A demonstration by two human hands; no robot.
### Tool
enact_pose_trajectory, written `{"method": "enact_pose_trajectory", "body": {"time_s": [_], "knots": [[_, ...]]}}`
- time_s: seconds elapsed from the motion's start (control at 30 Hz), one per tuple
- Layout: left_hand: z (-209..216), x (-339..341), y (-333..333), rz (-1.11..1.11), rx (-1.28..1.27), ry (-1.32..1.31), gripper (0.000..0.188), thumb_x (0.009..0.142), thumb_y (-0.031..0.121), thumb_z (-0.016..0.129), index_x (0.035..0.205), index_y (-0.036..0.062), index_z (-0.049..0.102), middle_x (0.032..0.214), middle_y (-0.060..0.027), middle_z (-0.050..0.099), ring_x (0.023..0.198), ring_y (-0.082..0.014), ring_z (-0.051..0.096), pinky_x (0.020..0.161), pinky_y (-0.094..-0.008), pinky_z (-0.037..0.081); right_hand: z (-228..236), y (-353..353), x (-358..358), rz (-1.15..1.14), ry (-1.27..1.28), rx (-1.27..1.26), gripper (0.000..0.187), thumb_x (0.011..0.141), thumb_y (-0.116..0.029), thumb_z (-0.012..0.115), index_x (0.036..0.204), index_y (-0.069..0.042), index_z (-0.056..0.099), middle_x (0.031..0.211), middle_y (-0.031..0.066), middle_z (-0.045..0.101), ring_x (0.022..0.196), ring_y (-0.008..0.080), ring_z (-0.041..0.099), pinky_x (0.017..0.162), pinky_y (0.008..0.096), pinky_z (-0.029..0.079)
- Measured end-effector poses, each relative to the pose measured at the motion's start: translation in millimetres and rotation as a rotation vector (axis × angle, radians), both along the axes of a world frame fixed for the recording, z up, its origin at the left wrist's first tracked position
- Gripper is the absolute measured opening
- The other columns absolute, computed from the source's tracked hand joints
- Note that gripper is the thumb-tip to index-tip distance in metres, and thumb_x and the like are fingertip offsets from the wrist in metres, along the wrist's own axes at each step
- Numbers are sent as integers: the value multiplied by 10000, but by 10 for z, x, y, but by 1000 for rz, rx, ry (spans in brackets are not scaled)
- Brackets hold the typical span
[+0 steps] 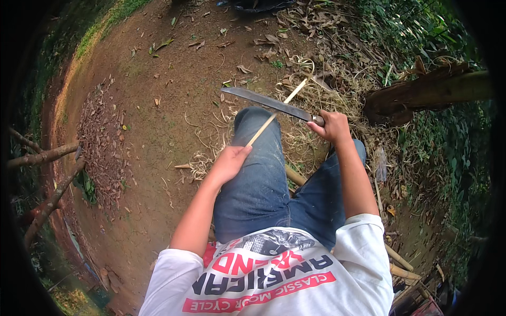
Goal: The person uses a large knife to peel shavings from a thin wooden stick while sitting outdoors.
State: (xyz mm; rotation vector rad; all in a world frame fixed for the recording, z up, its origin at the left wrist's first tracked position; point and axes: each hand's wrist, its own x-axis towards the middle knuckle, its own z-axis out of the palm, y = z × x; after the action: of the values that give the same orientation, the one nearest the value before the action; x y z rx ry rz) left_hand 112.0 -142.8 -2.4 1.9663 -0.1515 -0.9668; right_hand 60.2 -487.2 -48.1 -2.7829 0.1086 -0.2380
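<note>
My left hand (230, 162) is closed round the near end of a thin pale strip, which looks like split bamboo (263, 127). The strip slants up and away over my left knee to the far right, and a thin curl of shaving hangs at its far end. In my right hand (332, 127) is the handle of a machete (266, 101), gripped with the fingers wrapped round it. Its long dark blade points left and lies across the strip just beyond the knee, hiding a short part of it.
Curly pale shavings (203, 163) lie on the brown soil beside my left leg, with more heaped at the far right. A thick plant trunk (421, 95) stands on the right. Cut branches (45, 158) stick in from the left. Bamboo poles (400, 263) lie at the lower right.
</note>
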Motion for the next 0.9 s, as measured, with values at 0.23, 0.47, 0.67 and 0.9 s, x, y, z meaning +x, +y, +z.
{"method": "enact_pose_trajectory", "body": {"time_s": [0.23,0.47,0.67,0.9], "knots": [[69,50,-68,-43,59,-53,482,984,356,517,731,-51,560,559,-29,482,584,-96,440,578,-333,409,112,-333,-164,-192,43,-108,565,824,-624,590,725,-70,640,588,149,610,555,323,627,547,431,499],[3,38,-24,-21,2,-71,474,983,358,518,769,-60,583,573,-55,511,603,-105,468,604,-338,429,405,488,155,12,96,-25,604,812,-685,567,751,-93,670,587,126,631,546,288,645,551,405,520],[101,4,18,-2,-17,-124,450,979,350,528,849,-68,629,578,-68,525,606,-102,478,606,-330,436,129,-254,111,-223,138,31,629,833,-668,547,673,-64,612,593,151,619,592,321,648,561,425,511],[107,59,-132,-43,44,-55,479,977,357,534,743,-59,576,560,-48,482,585,-95,438,570,-332,413,420,164,68,-149,39,37,579,836,-635,578,710,-71,616,604,145,627,579,326,649,555,429,516]]}}
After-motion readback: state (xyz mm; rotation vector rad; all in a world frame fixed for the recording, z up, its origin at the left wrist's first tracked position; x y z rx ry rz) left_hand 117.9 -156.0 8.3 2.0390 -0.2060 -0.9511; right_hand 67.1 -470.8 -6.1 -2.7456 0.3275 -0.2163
